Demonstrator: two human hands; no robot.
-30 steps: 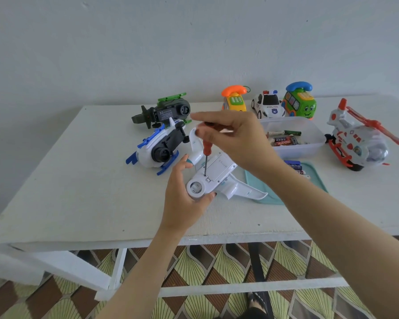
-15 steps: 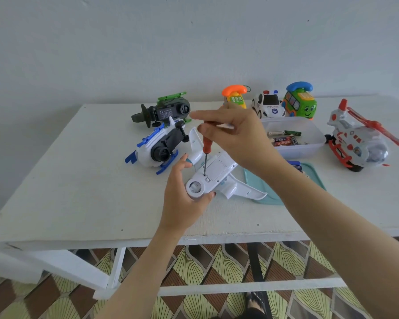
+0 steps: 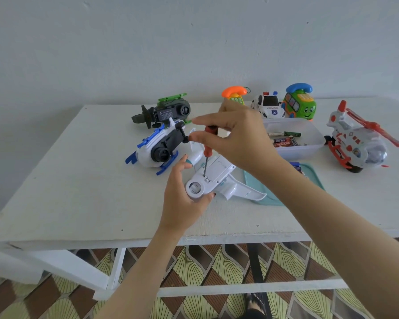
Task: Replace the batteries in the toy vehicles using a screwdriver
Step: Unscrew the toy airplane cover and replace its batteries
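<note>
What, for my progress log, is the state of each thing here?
Plane, upside down, cover on.
Screwdriver, upright, tip at the cover's screw.
Left grip, holds the plane's nose.
Right grip, pinches the screwdriver's handle.
Tub, open, batteries inside.
Blue helicopter, tipped over, belly showing.
Green helicopter, tipped over, belly showing.
Red helicopter, upright.

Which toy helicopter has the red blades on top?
The white helicopter with red skids, at the right end of the table. The blue-and-white one and the dark green one show no red blades.
</note>
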